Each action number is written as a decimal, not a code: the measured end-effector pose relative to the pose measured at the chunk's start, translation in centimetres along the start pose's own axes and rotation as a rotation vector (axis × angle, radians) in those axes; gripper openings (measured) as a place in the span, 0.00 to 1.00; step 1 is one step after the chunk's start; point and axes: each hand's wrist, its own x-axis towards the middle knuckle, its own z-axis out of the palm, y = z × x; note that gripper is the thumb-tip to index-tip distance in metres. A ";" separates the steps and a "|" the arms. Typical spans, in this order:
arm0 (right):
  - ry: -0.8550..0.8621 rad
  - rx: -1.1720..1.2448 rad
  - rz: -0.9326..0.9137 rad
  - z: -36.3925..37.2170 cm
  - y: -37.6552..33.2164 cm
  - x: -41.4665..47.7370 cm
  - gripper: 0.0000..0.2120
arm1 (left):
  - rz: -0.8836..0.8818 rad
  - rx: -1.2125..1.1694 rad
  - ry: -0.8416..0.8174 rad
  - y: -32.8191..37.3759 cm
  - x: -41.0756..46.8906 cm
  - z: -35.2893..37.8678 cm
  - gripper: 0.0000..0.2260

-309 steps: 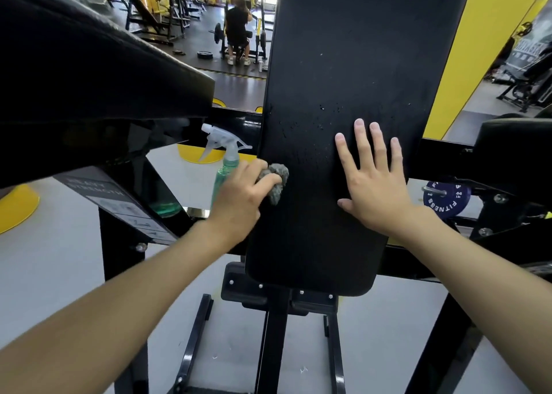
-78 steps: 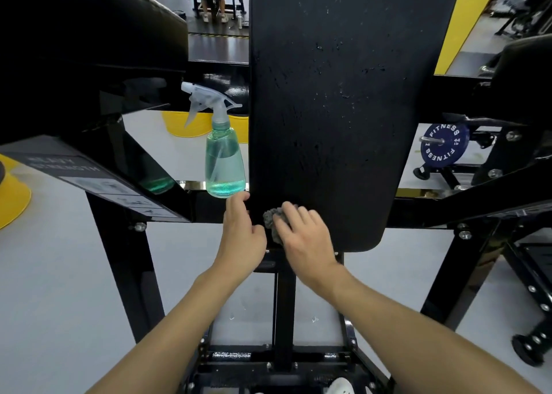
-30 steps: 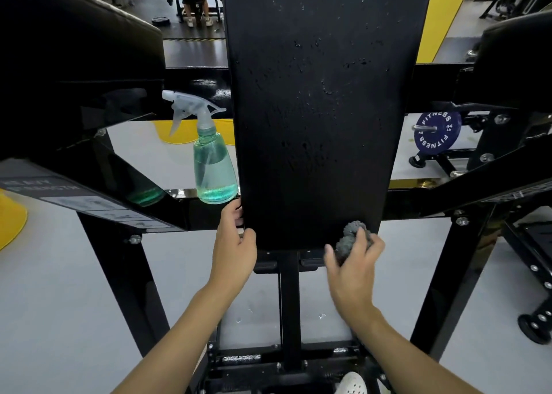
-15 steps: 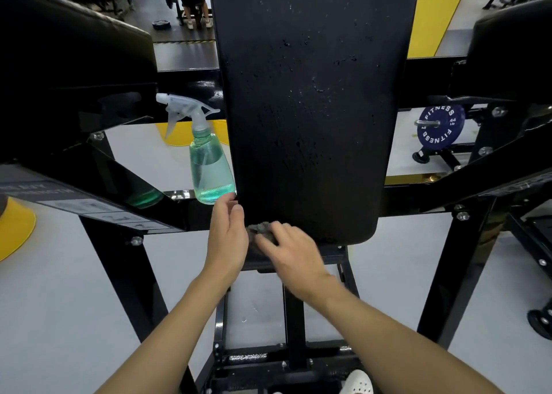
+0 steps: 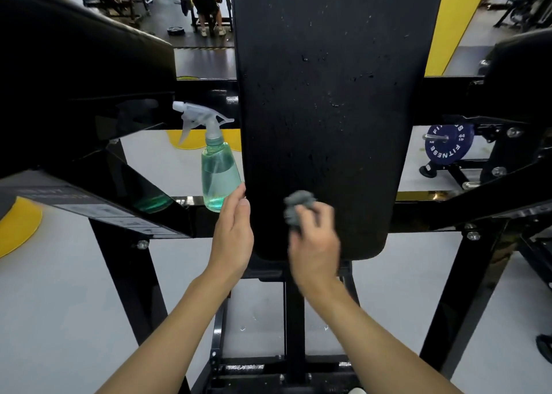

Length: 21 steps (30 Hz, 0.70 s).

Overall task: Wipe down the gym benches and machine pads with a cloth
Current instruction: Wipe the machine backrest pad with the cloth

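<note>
The right hand (image 5: 315, 246) has swept the cloth (image 5: 298, 206) rightward and up along the pad (image 5: 328, 95).

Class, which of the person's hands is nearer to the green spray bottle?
Left. The left hand lies just beside the base of the spray bottle; the right hand holds the cloth farther right, on the pad.

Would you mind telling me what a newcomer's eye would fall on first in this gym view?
The tall black pad fills the centre, dotted with light specks. Low on it, the right hand grips a crumpled grey cloth, while the left hand lies open beside the pad's left edge. Just left of the pad stands a green spray bottle.
</note>
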 end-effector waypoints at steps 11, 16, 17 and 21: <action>0.089 -0.071 0.033 -7.5 5.9 6.6 0.10 | 0.190 0.029 0.048 5.7 2.6 0.1 0.19; 0.216 0.002 0.186 -6.7 4.5 7.3 0.13 | 0.165 -0.004 0.025 6.1 2.9 0.0 0.19; 0.216 0.021 0.187 -5.7 3.2 7.2 0.13 | 0.157 0.003 0.016 6.0 2.9 -0.2 0.19; 0.074 0.036 -0.122 -0.6 -4.1 8.0 0.09 | 0.151 0.008 0.030 6.6 3.4 -0.4 0.24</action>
